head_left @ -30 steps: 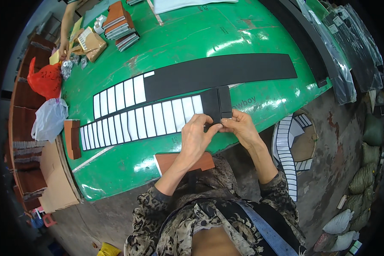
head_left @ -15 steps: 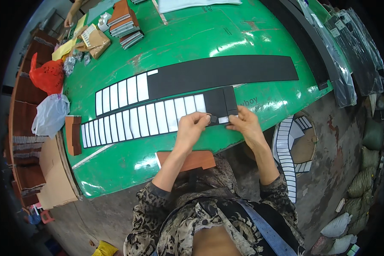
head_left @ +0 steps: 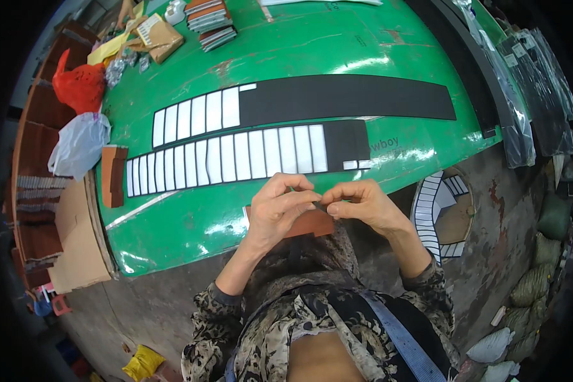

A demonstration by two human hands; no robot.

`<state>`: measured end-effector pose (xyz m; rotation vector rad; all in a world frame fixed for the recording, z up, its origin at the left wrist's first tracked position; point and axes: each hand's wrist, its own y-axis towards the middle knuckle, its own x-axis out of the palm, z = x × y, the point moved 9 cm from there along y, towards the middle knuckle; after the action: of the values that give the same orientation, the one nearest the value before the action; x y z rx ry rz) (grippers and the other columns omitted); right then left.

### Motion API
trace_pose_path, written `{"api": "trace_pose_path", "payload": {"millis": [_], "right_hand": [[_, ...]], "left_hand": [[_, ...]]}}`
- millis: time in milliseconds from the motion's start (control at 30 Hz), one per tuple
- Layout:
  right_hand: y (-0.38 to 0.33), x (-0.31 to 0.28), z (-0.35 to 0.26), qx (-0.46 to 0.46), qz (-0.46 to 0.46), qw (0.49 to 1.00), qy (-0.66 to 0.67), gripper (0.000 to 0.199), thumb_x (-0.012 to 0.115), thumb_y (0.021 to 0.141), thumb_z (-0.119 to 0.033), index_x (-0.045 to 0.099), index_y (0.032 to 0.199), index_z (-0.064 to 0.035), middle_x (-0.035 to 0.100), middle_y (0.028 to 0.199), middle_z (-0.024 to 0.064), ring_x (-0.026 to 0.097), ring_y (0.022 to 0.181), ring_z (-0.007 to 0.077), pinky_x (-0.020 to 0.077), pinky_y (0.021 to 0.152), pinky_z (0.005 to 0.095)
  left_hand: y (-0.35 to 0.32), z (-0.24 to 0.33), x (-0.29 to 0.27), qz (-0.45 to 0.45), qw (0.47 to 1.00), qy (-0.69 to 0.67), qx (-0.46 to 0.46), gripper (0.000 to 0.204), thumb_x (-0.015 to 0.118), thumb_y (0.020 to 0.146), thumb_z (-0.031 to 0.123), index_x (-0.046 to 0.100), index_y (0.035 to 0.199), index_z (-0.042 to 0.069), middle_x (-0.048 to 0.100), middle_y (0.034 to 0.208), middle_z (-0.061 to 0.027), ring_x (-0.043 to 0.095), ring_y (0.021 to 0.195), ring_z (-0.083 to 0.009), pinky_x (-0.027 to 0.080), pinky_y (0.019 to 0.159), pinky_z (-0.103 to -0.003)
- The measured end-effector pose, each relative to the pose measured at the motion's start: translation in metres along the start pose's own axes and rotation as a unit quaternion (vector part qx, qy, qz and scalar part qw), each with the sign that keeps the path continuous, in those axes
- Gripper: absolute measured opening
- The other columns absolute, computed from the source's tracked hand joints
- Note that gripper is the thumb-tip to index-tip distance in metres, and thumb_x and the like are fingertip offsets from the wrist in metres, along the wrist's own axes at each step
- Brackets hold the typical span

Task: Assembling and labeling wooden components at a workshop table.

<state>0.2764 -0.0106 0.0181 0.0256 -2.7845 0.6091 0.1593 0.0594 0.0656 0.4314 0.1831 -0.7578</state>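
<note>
Both my hands are raised in front of the table's near edge, fingertips almost meeting. My left hand (head_left: 280, 207) is closed in a pinch, and my right hand (head_left: 364, 205) pinches towards it from the other side. Between their fingertips shows a small dark piece (head_left: 319, 204), mostly hidden by the fingers. Just beyond them lies a long black strip (head_left: 339, 146) with a row of white rectangles (head_left: 226, 158) and two small white bits (head_left: 350, 165) at its near right corner. Farther back is a second black strip (head_left: 356, 95), with white rectangles on its left part.
A green table (head_left: 197, 235) carries the strips. Brown pieces (head_left: 113, 175) lie at its left end, and another brown block (head_left: 309, 224) is behind my hands. A red bag (head_left: 79, 83) and a white bag (head_left: 79, 145) are at left. A round container (head_left: 455, 223) stands at right.
My hands have lifted off the near strip and drawn back towards me, coming together around the small dark piece. The view has shifted slightly.
</note>
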Motion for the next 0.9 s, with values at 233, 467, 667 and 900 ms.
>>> {"api": "trace_pose_path", "payload": {"millis": [233, 467, 667, 900], "right_hand": [[-0.001, 0.039, 0.01, 0.017, -0.081, 0.993, -0.088, 0.024, 0.071, 0.079, -0.009, 0.067, 0.099, 0.0036, 0.067, 0.087, 0.0042, 0.059, 0.08, 0.0078, 0.048, 0.071, 0.0215], [-0.014, 0.079, 0.031, 0.053, -0.169, 0.972, -0.152, 0.017, 0.069, 0.074, -0.006, 0.067, 0.089, 0.003, 0.067, 0.078, 0.0027, 0.056, 0.068, 0.0066, 0.0474, 0.064, 0.0218], [-0.018, 0.104, 0.018, 0.003, -0.206, 0.942, -0.266, 0.019, 0.068, 0.069, -0.008, 0.065, 0.083, 0.0033, 0.064, 0.07, 0.0063, 0.057, 0.062, 0.0099, 0.0476, 0.059, 0.0247], [-0.021, 0.111, 0.012, -0.052, -0.186, 0.918, -0.347, 0.022, 0.068, 0.068, -0.009, 0.065, 0.085, 0.0036, 0.064, 0.07, 0.0097, 0.061, 0.063, 0.0165, 0.0492, 0.059, 0.0295]], "left_hand": [[-0.045, 0.035, -0.019, 0.044, 0.981, 0.132, 0.135, 0.025, 0.073, 0.061, 0.001, 0.07, 0.085, 0.007, 0.062, 0.086, -0.0029, 0.06, 0.076, -0.0198, 0.045, 0.063, -0.031], [-0.092, 0.055, -0.02, 0.026, 0.97, 0.161, 0.18, 0.019, 0.071, 0.063, 0.004, 0.069, 0.082, 0.007, 0.064, 0.085, -0.0007, 0.06, 0.073, -0.016, 0.041, 0.061, -0.029], [-0.103, 0.053, -0.026, -0.019, 0.985, 0.072, 0.152, 0.017, 0.072, 0.066, 0.006, 0.07, 0.083, 0.007, 0.064, 0.084, -0.0012, 0.06, 0.07, -0.0155, 0.04, 0.061, -0.029], [-0.104, 0.041, -0.025, -0.074, 0.987, -0.004, 0.142, 0.019, 0.072, 0.068, 0.005, 0.069, 0.087, 0.006, 0.065, 0.091, -0.0041, 0.06, 0.074, -0.018, 0.045, 0.063, -0.03]]}}
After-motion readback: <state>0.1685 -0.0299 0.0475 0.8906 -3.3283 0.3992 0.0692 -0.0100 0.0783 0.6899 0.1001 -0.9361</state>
